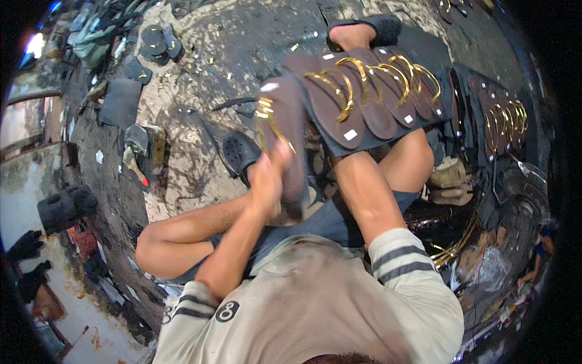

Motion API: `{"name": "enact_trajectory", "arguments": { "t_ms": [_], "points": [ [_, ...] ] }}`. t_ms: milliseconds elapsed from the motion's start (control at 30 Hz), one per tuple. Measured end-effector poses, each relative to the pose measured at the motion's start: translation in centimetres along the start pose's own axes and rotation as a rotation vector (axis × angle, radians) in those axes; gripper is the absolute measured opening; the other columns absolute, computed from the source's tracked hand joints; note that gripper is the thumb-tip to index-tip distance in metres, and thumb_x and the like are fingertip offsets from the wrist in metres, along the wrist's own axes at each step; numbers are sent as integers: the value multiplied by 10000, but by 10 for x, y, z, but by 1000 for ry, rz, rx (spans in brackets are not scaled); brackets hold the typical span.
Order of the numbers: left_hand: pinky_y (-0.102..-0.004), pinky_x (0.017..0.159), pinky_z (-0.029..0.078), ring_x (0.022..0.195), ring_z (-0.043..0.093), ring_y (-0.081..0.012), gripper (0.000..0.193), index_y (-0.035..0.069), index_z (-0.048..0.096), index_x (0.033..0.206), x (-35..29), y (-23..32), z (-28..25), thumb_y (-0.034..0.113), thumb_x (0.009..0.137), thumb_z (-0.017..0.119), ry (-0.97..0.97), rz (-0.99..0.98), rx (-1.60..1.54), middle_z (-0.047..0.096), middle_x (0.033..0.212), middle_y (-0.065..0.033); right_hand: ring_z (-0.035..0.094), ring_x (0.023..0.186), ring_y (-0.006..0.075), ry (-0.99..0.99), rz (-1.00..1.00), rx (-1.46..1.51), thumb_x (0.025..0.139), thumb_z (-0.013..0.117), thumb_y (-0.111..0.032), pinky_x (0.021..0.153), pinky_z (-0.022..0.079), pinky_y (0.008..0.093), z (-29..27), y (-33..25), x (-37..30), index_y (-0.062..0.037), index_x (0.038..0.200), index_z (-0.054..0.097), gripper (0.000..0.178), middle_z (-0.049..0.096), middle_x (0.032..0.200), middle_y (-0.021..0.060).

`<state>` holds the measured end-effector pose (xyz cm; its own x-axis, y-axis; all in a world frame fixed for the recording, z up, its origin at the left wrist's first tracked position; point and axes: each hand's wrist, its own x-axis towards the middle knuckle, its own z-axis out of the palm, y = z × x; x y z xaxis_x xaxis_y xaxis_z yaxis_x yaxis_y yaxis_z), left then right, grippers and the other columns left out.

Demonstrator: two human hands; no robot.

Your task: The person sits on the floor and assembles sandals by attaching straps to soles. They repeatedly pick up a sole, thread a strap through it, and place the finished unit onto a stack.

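Head view. Brown sandal (291, 121), one, centre, blurred; gold strap apparently fitted. Left hand (267, 185), one, grasping it at its side; right hand hidden by the lap sandals, grip untellable. At 2 o'clock: lap sandals (377, 115), at least four, overlapping, seemingly strapped. At 3 o'clock: second row of strapped sandals (504, 115), too crowded to count. At 4 o'clock: loose gold strips (448, 251), several, likely unfitted. Remaining work: indeterminable.

Got sandals (377, 121) in a row on a board (370, 144) by the right knee (418, 155), one loose sandal (287, 115) left of it, in the left hand (268, 180). Further sandals (506, 124) far right (past the board). See clog (236, 153) left of loose sandal, brush (131, 161) further left, sheet (120, 102) just beyond brush.
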<state>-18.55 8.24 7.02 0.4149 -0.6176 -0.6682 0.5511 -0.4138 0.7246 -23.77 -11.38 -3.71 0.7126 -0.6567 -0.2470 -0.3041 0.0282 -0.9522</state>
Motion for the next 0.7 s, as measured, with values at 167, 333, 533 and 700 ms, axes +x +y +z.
{"name": "enact_trajectory", "arguments": {
  "t_ms": [167,333,533,700],
  "points": [
    [-273,843,475,976,561,-103,503,-14,514,1277,-53,36,-61,388,983,587,45,229,-65,614,1040,-38,566,544,80,-323,174,712,971,504,-585,474,494,227,57,-101,-25,-14,1068,584,585,601,763,23],
    [-303,869,518,1040,608,-136,516,8,491,1315,-91,32,-105,375,972,611,-7,204,-355,612,1195,-82,632,715,127,-194,-118,352,895,719,-367,609,510,294,71,-141,-91,77,1094,590,504,674,837,103],
    [-251,673,521,737,624,-101,386,33,636,967,-118,75,-105,418,978,612,183,438,-149,666,857,-26,578,710,162,-396,-83,114,905,721,-285,642,486,323,74,-175,-169,9,1228,534,475,622,789,144],
    [-240,670,507,734,604,-84,384,37,615,966,-156,56,-136,418,994,583,246,378,-166,648,866,-10,670,824,386,-331,-442,-264,814,728,-81,695,535,406,79,-117,-222,-30,1161,549,394,646,934,191]
  ]
}}
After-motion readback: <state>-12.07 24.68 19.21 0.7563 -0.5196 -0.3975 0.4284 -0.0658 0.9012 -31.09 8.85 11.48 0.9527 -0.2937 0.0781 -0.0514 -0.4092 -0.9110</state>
